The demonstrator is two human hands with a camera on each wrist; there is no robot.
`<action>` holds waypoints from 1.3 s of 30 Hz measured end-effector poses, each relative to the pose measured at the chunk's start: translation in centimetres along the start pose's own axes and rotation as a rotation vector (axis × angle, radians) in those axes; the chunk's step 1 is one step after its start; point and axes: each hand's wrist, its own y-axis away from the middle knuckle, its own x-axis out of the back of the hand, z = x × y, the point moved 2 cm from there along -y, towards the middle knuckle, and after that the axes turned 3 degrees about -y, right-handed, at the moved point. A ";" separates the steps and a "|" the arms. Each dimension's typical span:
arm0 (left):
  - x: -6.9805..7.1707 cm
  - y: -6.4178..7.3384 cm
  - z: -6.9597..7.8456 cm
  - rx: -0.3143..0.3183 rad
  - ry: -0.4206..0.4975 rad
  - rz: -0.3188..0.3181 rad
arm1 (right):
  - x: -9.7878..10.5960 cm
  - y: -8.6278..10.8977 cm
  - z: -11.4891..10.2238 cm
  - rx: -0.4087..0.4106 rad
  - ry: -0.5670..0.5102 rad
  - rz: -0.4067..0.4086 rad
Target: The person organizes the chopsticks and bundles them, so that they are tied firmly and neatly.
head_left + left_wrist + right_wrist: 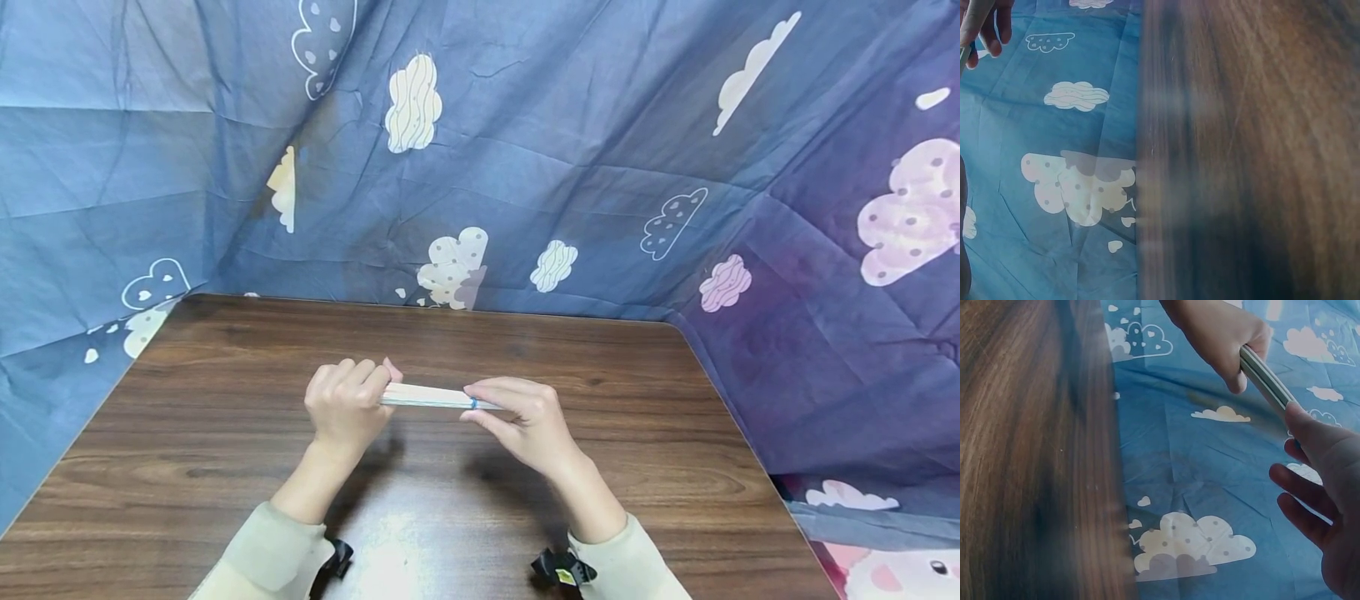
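Between the two hands, above the table, is a thin, flat, whitish layered strip (427, 396) with a small blue part near its right end. Its exact kind cannot be told. My left hand (347, 404) grips the left end with curled fingers, hiding that end. The right hand (528, 417) pinches the other end between thumb and fingers. In the right wrist view the layered edge of the strip (1266, 378) shows as light and dark lines, running from the left hand (1225, 340) to the right hand (1329, 469). Only part of the right hand (988, 28) appears in the left wrist view.
A brown wood-grain table (225, 467) lies below the hands. Blue cloth (525, 108) with a cloud print hangs behind it, and purplish cloth (810, 350) hangs on the right. Black straps (562, 568) show near the light sleeves (266, 554).
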 end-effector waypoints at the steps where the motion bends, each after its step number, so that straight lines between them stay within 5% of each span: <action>1: 0.0 0.0 0.0 -0.001 -0.001 0.000 | 0.0 0.0 0.0 -0.006 0.006 -0.003; 19: 0.2 -0.1 -0.4 0.033 -0.009 0.002 | 0.5 -0.6 -0.5 0.030 0.010 -0.016; 31: 0.1 0.0 -0.1 0.017 -0.006 -0.012 | 0.2 -1.2 -0.8 0.131 0.220 -0.108; 39: 0.0 0.2 -0.3 0.019 -0.012 -0.023 | 0.7 -1.1 -1.0 0.079 0.191 -0.102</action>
